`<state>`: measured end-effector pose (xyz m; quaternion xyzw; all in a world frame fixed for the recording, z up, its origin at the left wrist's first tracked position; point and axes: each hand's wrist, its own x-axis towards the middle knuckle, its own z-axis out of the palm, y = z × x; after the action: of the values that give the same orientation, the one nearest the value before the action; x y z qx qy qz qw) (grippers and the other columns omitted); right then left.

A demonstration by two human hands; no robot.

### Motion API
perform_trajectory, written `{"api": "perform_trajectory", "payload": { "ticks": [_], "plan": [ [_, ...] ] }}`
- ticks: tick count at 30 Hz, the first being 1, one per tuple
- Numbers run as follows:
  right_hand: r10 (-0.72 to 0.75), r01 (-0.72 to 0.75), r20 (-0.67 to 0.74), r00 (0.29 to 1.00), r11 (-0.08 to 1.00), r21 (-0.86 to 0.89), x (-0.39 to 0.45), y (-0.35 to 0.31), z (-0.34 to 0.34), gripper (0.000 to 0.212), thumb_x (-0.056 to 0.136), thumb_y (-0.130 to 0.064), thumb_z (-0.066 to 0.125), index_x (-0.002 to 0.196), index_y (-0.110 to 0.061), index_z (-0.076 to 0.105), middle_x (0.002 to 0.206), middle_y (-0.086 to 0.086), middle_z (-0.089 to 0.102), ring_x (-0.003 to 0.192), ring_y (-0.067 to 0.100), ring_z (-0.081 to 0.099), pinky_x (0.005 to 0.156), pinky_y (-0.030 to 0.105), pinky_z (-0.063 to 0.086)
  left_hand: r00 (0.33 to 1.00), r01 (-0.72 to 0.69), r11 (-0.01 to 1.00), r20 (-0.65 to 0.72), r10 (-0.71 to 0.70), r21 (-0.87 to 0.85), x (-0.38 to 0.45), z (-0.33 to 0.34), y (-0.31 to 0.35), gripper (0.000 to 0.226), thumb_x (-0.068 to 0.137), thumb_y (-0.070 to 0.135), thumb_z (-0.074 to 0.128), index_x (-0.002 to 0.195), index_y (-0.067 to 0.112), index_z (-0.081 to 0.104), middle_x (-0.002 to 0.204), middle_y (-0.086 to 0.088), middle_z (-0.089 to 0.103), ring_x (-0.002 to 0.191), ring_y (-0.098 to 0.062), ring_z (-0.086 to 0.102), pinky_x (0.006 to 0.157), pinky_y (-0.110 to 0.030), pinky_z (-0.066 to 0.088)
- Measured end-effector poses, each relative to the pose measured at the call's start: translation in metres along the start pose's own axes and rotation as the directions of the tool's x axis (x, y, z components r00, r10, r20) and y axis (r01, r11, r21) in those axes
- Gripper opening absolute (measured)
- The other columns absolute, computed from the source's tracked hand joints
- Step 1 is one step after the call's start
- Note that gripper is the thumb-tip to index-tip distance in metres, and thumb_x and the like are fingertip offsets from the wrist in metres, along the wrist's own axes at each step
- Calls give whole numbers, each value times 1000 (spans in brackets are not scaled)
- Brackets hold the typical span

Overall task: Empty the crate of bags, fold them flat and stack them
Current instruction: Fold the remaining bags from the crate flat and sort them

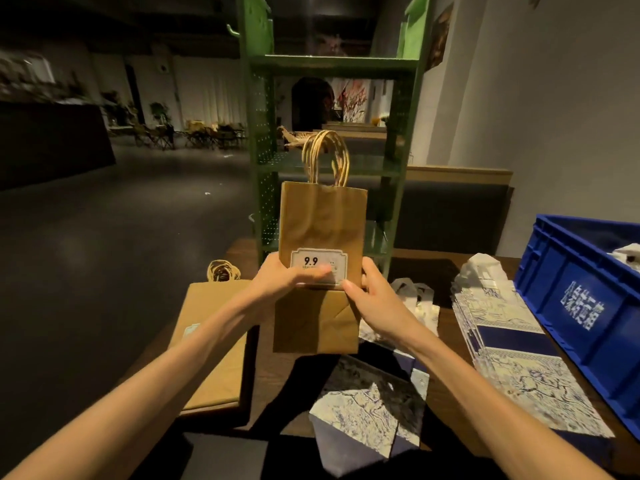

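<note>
Brown bag held upright above table, 12 o'clock. Left hand pinching label edge; right hand gripping bag's right edge. Forearms converging. Crate at 3 o'clock.

Blue crate cut off at right edge; contents mostly hidden; label print blurred.

Both hands held a brown paper bag upright above the wooden table, the left hand and right hand pinching it at its fold near a "9.9" label. Flat brown bags lay left; a stack of blue-and-white patterned bags lay right, beside a blue crate. A green shelf stood beyond.
</note>
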<state>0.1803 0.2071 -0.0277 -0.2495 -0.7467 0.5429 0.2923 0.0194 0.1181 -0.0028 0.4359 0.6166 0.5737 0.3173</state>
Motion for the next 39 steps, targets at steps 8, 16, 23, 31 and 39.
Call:
{"api": "perform_trajectory", "payload": {
  "ticks": [8,16,23,31,39],
  "plan": [
    [89,-99,150,985,993,59,12,-20,97,43,92,-30,70,123,-28,41,125,2,63,111,17,65,96,46,56,923,-32,999,-381,45,41,-42,-91,-24,31,94,21,66,119,15,50,96,7,64,85,-7,65,65,-19,46],
    [242,-234,184,953,970,-66,35,5,167,29,89,-23,73,111,-22,54,102,-4,67,95,13,66,77,36,59,937,243,937,-310,-159,252,-58,-150,-78,27,93,21,67,114,12,53,106,-4,63,93,-16,63,68,-22,48],
    [43,-16,11,999,574,-819,32,36,191,55,87,-46,62,131,-14,50,132,11,41,124,30,41,100,44,44,923,203,912,-381,-57,355,-55,-131,-119,33,90,15,70,105,28,43,92,18,52,83,-6,58,65,-13,43],
    [280,-178,115,953,826,-534,39,35,187,34,95,-31,50,126,-20,60,124,4,67,106,23,65,83,34,56,904,337,904,-359,-233,262,-43,-139,-134,39,92,15,66,125,14,45,125,-7,60,100,-15,58,66,-17,46],
    [365,-294,111,924,866,-404,48,15,164,41,97,-36,55,127,-8,50,115,4,59,103,17,58,81,33,50,874,137,802,-452,177,581,-47,-118,-90,81,77,11,73,147,11,33,149,-9,35,137,-24,34,113,-39,34]
  ]
}}
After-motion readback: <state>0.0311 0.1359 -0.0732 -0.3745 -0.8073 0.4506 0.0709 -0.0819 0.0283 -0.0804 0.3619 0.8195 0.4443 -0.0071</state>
